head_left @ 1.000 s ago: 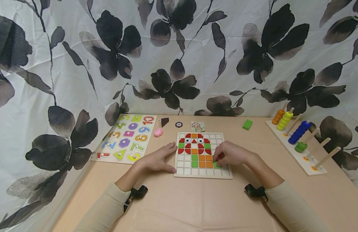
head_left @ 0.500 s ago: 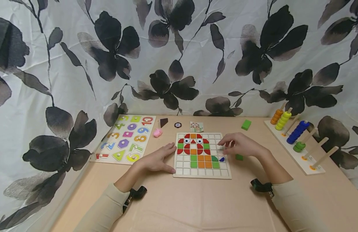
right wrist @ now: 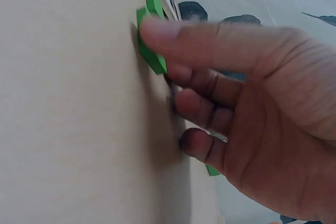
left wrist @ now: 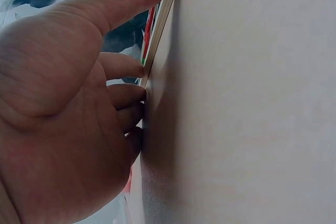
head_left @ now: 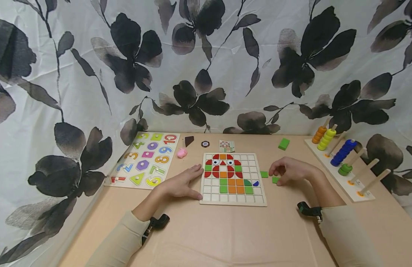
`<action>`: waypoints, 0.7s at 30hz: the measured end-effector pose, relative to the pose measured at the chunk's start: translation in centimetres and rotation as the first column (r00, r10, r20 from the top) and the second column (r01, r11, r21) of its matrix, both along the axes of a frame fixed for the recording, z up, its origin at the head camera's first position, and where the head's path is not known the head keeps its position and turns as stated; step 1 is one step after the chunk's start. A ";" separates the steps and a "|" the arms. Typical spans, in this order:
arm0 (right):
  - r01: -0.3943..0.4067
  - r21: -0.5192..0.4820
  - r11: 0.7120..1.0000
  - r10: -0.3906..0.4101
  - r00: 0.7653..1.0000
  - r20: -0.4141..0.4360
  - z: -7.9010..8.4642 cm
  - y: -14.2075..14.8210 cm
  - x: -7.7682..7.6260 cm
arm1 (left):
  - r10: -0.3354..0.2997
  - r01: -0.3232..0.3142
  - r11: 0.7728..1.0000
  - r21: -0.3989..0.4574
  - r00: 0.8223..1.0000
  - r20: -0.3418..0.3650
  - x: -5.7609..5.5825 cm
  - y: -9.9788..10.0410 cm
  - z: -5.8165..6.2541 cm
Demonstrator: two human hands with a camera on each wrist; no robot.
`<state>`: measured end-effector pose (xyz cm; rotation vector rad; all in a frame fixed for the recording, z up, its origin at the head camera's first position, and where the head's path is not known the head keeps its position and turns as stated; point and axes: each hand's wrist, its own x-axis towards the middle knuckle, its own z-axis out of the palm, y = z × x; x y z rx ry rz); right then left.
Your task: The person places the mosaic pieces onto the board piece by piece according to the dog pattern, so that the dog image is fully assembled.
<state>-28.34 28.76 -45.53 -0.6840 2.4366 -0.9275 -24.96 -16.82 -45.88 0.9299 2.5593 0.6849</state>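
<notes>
A square mosaic board [head_left: 212, 198] with a printed-looking grid lies mid-table. Red, green, orange and white tiles form an owl-like picture on it, and a small blue piece [head_left: 255, 183] sits at its right side. My left hand [head_left: 179, 183] rests along the board's left edge, fingers extended and thumb at the lower corner. Right of the board lie two green tiles, the nearer-to-board tile [head_left: 264, 174] and the other tile [head_left: 275, 180]. My right hand [head_left: 291, 171] is over the second one, fingers loosely bent; in the right wrist view the thumb overlaps a green tile [right wrist: 152, 59].
A number puzzle board [head_left: 142, 163] lies at the left. Behind the mosaic are a picture card [head_left: 227, 146], a round black disc [head_left: 205, 144], a pink lump [head_left: 182, 152] and a dark piece [head_left: 189, 140]. A green block [head_left: 284, 144] and a peg stand [head_left: 363, 196] with rings are at right.
My right hand has moved from the board's lower right up and then rightward off the board. A curved green piece, the blue piece and two green tiles came into view. My left hand stays put.
</notes>
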 end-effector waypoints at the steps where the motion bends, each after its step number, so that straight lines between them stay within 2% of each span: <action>1: 0.010 0.004 1.000 -0.010 1.000 -0.010 0.0 0.0 0.0 | 0.000 0.000 1.000 0.002 1.000 0.001 0.0 0.0 0.0; 10: 0.116 -0.017 0.993 -0.117 0.990 -0.081 -0.6 0.4 -0.5 | -0.005 0.005 1.000 -0.001 1.000 -0.011 -0.1 0.0 -0.2; 17: 0.177 -0.066 0.982 -0.188 0.943 -0.275 0.3 -0.8 -0.8 | -0.011 0.011 1.000 -0.014 1.000 -0.022 -0.3 0.1 -0.3; 21: 0.163 -0.132 0.978 -0.196 0.935 -0.295 1.4 -3.0 -0.6 | -0.015 0.014 1.000 -0.012 0.999 -0.031 -0.1 -0.1 -0.2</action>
